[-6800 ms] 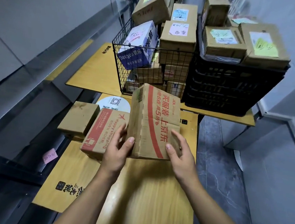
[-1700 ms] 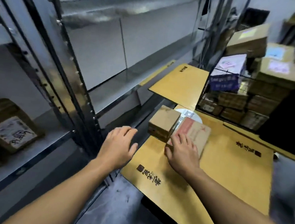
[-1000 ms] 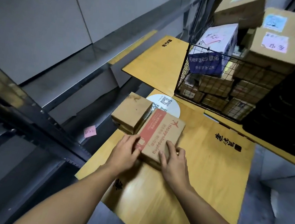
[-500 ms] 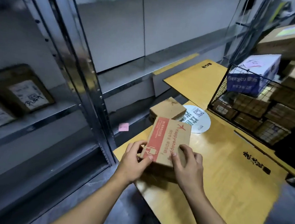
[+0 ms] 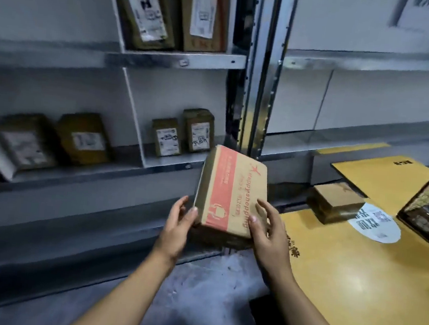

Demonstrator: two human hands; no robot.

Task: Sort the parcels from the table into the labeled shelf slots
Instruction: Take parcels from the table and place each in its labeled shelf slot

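Far left of the steel upright [image 5: 260,88], two labelled parcels [image 5: 83,138] lean back on the middle shelf [image 5: 172,162]. Closer to the upright, past a white divider [image 5: 134,119], stand two smaller parcels [image 5: 198,131], and two taller parcels [image 5: 203,16] stand one level above them. In front of the upright's lower part, the left hand [image 5: 179,221] grips the left edge of the red-striped parcel [image 5: 231,192], thumb on its front and fingers hidden behind. The parcel is held in the air, tilted, clear of the shelf and of the table [image 5: 352,291]. The right hand [image 5: 267,229] clasps its lower right corner, fingers spread on the printed face (the print reads "happyshopping"). Right of the upright, on the table, sit a small brown box [image 5: 334,202], a round white sticker [image 5: 376,225] and, at the frame edge, a wire basket [image 5: 424,206].
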